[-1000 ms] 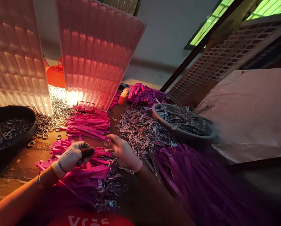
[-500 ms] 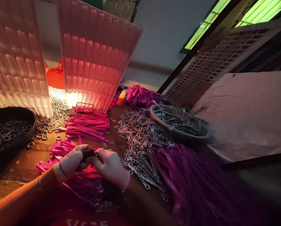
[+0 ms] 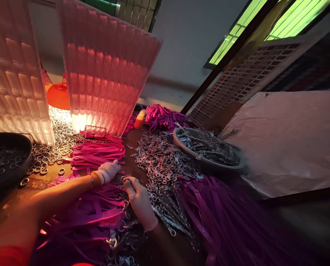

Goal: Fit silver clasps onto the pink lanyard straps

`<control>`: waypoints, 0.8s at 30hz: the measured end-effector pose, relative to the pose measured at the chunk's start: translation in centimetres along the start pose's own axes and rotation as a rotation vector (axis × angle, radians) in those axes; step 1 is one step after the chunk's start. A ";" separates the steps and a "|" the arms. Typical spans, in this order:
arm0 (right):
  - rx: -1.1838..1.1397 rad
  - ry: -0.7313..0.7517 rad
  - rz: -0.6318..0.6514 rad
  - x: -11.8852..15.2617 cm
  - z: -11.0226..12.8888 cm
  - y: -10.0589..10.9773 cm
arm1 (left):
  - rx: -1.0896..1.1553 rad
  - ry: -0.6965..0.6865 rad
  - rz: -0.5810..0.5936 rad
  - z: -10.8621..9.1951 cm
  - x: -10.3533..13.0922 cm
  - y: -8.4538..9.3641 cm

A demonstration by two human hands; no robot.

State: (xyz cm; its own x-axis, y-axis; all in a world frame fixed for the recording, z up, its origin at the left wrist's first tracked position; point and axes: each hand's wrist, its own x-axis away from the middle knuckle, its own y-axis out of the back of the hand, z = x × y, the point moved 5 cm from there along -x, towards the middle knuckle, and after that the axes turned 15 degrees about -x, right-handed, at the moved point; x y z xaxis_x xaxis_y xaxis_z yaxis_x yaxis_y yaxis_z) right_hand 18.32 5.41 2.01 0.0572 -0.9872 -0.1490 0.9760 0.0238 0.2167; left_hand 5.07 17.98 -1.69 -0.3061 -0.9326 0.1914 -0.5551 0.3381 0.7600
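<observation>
My left hand (image 3: 109,172), in a dotted knit glove, reaches to the right ends of a stack of pink straps (image 3: 97,152). Its fingers are closed at the strap ends, and a strap seems to be between them. Just to its right, my right hand (image 3: 138,199) wears a thin pale glove. Thumb and forefinger pinch a small metal ring (image 3: 123,178); the rest of that piece is hidden. Below both hands lie purple-pink straps with metal rings on their ends (image 3: 98,207).
Metal links (image 3: 162,166) lie heaped right of my hands, beside a basin (image 3: 178,142) full of metal pieces. More purple straps (image 3: 217,210) spread at the right. Loose rings (image 3: 59,129), a dark pan (image 3: 29,159), an orange lamp (image 3: 57,96) and upright ribbed panels (image 3: 106,70) stand left.
My hands have parted. The left has moved right and forward to the strap stack, and the dark part between the hands is out of sight. The right has moved slightly right and down.
</observation>
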 end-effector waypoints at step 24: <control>0.743 0.353 0.280 1.0 6.1 -4.9 | 0.063 -0.144 -0.069 0.6 16.0 3.2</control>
State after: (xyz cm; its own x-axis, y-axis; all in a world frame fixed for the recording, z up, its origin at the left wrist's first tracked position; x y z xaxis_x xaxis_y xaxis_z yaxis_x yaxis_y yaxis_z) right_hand 12.30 3.36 6.66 0.4565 -0.8507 -0.2604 0.5335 0.0275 0.8453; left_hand -2.07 4.17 3.39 -0.3706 -0.9276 0.0461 -0.6245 0.2856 0.7270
